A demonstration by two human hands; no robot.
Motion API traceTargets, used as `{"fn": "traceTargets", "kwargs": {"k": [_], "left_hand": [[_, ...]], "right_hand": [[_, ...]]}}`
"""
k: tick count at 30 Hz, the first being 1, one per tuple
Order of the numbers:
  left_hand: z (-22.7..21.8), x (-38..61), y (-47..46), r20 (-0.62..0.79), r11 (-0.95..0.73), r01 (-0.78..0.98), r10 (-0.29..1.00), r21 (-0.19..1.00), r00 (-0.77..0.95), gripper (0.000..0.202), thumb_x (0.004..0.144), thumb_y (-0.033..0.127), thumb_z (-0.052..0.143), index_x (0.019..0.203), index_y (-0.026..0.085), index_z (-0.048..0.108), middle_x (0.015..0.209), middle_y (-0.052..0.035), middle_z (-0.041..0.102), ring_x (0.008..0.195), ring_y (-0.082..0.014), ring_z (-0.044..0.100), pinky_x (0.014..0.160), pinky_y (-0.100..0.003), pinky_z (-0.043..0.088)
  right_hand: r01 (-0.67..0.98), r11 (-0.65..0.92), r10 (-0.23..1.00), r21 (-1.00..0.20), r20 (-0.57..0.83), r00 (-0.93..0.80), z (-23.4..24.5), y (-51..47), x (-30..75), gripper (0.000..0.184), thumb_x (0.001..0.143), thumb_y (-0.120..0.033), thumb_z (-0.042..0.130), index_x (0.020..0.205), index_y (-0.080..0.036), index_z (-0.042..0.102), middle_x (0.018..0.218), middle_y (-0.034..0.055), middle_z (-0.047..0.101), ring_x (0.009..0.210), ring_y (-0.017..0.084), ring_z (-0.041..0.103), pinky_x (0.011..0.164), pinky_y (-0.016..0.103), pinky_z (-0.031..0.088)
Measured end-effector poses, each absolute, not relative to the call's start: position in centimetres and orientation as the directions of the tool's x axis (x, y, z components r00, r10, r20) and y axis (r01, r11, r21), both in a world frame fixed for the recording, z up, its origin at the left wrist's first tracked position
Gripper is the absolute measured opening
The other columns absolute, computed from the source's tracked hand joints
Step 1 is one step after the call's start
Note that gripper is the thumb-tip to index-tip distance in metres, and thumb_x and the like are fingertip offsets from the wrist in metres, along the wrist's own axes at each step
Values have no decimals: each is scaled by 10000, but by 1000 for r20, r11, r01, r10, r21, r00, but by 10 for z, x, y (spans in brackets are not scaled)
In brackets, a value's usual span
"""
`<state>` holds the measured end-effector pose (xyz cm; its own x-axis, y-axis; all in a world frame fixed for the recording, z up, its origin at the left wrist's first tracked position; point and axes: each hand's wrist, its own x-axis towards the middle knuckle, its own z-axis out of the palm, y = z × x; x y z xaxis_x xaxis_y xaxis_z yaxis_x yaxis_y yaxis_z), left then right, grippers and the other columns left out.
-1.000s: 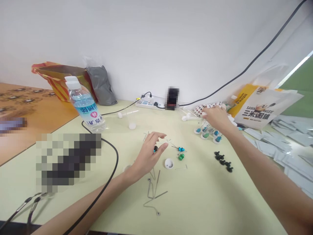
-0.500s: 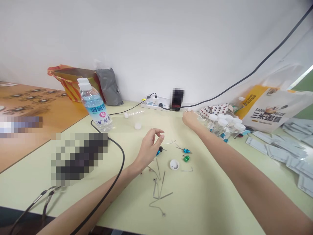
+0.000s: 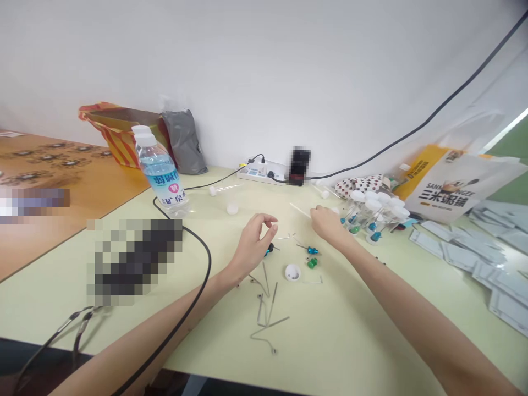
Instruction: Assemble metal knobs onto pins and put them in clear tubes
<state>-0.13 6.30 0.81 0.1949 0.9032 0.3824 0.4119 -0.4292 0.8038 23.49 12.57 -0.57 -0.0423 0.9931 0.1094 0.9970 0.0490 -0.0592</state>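
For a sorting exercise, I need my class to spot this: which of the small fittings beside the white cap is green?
It's the stubby green fitting, right of the white cap. The blue metal fitting lies just above it and differs in colour.

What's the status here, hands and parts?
Right hand pinching thin white rod. Left hand curled, nothing visible in it, above black-and-blue fitting. Black cable crossing left forearm.

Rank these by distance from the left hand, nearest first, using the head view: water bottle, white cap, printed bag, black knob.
From the left hand:
1. Black knob: just right of the hand, on the table.
2. White cap: further right, towards the front.
3. Water bottle: back left, upright.
4. Printed bag: far right, at the back.
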Motion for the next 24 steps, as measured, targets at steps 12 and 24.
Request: {"fn": "traceTargets", "kwargs": {"k": [12, 24], "left_hand": [[2, -9, 83, 357, -381, 474, 923, 794, 144, 203, 838, 288, 482, 972, 198, 605, 850, -21, 579, 620, -130, 441, 575, -257, 380], [2, -11, 86, 377, -408, 545, 910, 733, 173, 188, 849, 263, 470, 971, 194, 595, 882, -34, 610, 689, -152, 483, 599, -267, 381]], "right_hand": [[593, 297, 954, -748, 264, -145, -33, 97, 247, 295, 741, -270, 599, 1014, -165, 559, 1062, 59, 635, 934, 166, 617, 829, 319, 489], [382, 276, 961, -882, 258, -99, -39, 78, 251, 421, 800, -361, 577, 1186, -203, 518, 1173, 74, 613, 1097, 194, 560, 949, 355, 428]]}}
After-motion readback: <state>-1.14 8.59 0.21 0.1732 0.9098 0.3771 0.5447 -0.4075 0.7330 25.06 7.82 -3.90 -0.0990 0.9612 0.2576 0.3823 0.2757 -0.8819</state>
